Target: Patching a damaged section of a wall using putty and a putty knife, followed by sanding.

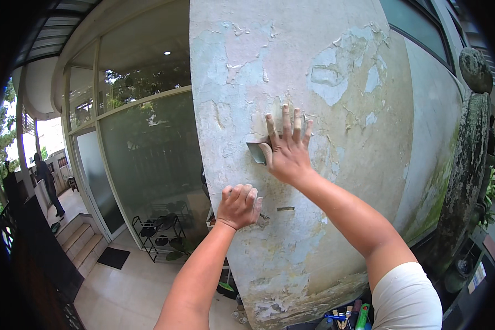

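Note:
My right hand point(290, 157) lies against the peeling wall point(247, 82), its dusty fingers spread upward. Under its thumb and palm is a flat, grey-green sheet point(256, 153) with a pointed corner, pressed to the wall; most of it is hidden, and I cannot tell if it is sandpaper or a thin blade. Lower and to the left, my left hand point(238, 206) is closed in a fist close to the wall's left part, with pale dust on the fingers. Whatever it may hold is hidden. Blistered and flaked paint in pale blue, pink and cream surrounds both hands.
Brushes and other tools fill a dark container point(341, 319) at the wall's foot. A shoe rack point(162, 234) stands left, before glass panels point(148, 132). Beyond are a doormat point(113, 257), steps point(82, 242) and a distant person point(47, 184). A mossy post point(462, 181) rises at right.

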### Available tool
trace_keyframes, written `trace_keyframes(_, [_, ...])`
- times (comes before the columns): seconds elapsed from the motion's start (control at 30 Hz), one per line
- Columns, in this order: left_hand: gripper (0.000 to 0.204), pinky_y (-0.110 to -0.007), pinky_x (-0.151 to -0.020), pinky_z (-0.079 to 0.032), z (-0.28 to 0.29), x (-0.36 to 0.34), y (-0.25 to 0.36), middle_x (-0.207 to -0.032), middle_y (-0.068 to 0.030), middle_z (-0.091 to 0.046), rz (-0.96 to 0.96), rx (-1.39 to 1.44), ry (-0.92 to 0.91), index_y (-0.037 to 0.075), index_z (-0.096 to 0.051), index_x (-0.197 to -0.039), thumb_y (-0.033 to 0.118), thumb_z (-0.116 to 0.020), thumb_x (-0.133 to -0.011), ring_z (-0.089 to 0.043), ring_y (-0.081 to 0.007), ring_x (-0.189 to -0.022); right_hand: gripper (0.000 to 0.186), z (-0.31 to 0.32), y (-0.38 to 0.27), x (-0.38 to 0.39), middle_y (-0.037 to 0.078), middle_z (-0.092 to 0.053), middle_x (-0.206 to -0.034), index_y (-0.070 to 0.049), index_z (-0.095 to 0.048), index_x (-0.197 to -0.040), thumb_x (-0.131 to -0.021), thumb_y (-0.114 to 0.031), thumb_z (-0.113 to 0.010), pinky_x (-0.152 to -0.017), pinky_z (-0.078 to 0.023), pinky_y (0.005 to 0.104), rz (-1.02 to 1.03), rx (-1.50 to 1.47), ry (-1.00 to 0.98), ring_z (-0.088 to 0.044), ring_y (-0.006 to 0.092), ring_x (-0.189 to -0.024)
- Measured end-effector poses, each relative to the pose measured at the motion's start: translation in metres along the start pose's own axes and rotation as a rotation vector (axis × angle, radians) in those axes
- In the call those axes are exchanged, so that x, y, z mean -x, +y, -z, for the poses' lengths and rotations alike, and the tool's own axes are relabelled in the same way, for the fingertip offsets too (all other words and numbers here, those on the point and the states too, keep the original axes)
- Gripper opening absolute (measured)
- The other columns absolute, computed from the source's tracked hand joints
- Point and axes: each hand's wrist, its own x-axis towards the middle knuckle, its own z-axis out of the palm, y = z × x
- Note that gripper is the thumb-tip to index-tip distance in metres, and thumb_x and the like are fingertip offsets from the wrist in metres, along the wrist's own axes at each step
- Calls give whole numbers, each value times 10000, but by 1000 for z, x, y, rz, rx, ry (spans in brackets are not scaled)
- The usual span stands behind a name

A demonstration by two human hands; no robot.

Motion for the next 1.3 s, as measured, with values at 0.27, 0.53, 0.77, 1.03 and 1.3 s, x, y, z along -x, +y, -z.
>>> trace_keyframes(0.27, [321, -405, -873, -342, -8, -7, 5, -1026, -37, -568, -34, 63, 30, 117, -517, -1047, 291, -659, -816, -529, -208, -970, 739, 0, 17, -92, 239, -9, -1594, -95, -167, -1548, -970, -474, -428, -1088, 32, 705, -279, 22, 206, 49, 465, -1457])
trace_keyframes(0.53, [278, -408, -874, -333, -12, -13, 12, -1013, -30, -575, -60, 146, 46, 121, -544, -1023, 275, -650, -818, -525, -188, -972, 743, 6, 17, -112, 247, -5, -1590, -91, -103, -1557, -984, -484, -365, -1105, 51, 679, -241, 159, 178, 36, 463, -1455])
trace_keyframes(0.77, [215, -407, -896, -319, -1, -3, 1, -1022, -19, -567, -105, 114, 9, 148, -576, -1008, 275, -596, -836, -524, -174, -979, 761, -6, -24, -22, 267, -2, -1582, -82, -96, -1555, -975, -470, -401, -1074, 42, 718, -183, 120, -25, 46, 485, -1445])
trace_keyframes(1.03, [223, -401, -901, -344, 2, -8, 1, -1022, -21, -565, -90, 151, 35, 139, -576, -1005, 270, -604, -827, -520, -183, -1002, 765, -11, -27, -26, 274, -26, -1572, -62, -56, -1547, -980, -437, -406, -1082, 2, 709, -297, 95, 87, -4, 498, -1437])
trace_keyframes(1.3, [241, -404, -903, -338, -5, -12, 8, -1022, -31, -565, -97, 173, -14, 124, -577, -1003, 274, -617, -818, -519, -188, -1006, 779, -2, -12, -48, 261, -29, -1575, -78, -80, -1548, -974, -490, -408, -1086, -1, 709, -381, 102, 95, -20, 488, -1440])
